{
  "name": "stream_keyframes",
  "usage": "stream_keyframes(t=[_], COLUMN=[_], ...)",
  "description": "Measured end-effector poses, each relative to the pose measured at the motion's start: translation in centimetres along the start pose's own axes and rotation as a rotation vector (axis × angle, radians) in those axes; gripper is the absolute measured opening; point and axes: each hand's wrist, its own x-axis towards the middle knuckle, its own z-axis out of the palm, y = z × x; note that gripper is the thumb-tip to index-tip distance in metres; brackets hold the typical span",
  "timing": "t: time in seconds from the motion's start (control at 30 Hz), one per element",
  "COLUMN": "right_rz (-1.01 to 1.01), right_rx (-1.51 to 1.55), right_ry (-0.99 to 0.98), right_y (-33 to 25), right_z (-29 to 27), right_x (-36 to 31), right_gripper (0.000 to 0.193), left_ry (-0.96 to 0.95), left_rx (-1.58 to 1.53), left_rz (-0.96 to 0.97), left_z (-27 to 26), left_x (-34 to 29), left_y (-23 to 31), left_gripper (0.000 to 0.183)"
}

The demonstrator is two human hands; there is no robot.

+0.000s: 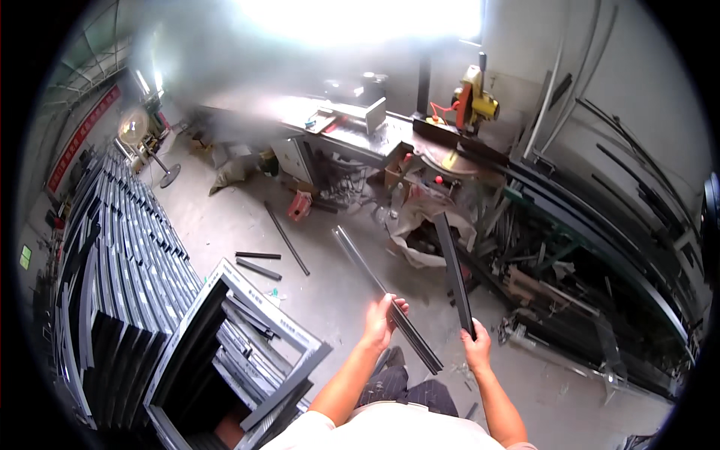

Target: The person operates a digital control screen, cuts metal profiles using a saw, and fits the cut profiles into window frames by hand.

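Note:
My left hand (382,321) is closed around the middle of a long dark metal profile (412,335), which slants from upper left to lower right and catches the light at its far end. In my right hand (476,346) is the near end of a second dark profile (454,274), flatter and plainer, pointing away from me. The two pieces are apart, both held above the floor. Its far end overlaps a pale sack (420,259) in the view; I cannot tell whether they touch.
Stacked grey frames (131,277) line the left, with a rectangular frame (300,337) near me. Loose offcuts (259,268) lie on the floor. A workbench (352,150) and a yellow-orange cut-off saw (472,101) stand ahead. Long profiles (600,217) fill a rack on the right.

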Motion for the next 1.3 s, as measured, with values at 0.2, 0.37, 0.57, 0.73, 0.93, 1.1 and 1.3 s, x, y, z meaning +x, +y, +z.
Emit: stream_keyframes(t=[0.2, 0.37, 0.57, 0.73, 0.93, 1.1, 1.3], right_rz=[0.232, 0.200, 0.337, 0.175, 0.142, 0.299, 0.467], right_rx=[-0.047, -0.245, -0.246, -0.221, -0.333, -0.312, -0.388], right_ry=[-0.057, -0.105, -0.239, -0.323, -0.336, -0.139, -0.059], right_y=[4.2, 9.8, 6.1, 5.7, 3.7, 4.7, 2.1], right_z=[2.2, 5.1, 11.5, 17.0, 22.9, 27.5, 35.1], right_x=[10.8, 17.6, 32.1, 42.9, 53.6, 58.0, 63.8], right_gripper=[0.034, 0.043, 0.042, 0.044, 0.039, 0.037, 0.047], left_ry=[0.032, 0.129, 0.155, 0.307, 0.414, 0.474, 0.670], left_rx=[-0.031, 0.037, 0.036, 0.114, -0.012, 0.102, 0.419], left_rz=[0.045, 0.041, -0.002, 0.153, 0.213, 0.254, 0.044], left_z=[2.2, 6.5, 10.7, 15.2, 7.6, 9.5, 9.9], left_x=[13.1, 24.3, 40.5, 46.4, 60.7, 74.7, 92.8], left_y=[4.8, 8.2, 13.4, 20.7, 26.9, 34.6, 44.5], left_gripper=[0.028, 0.026, 0.029, 0.035, 0.023, 0.040, 0.061])
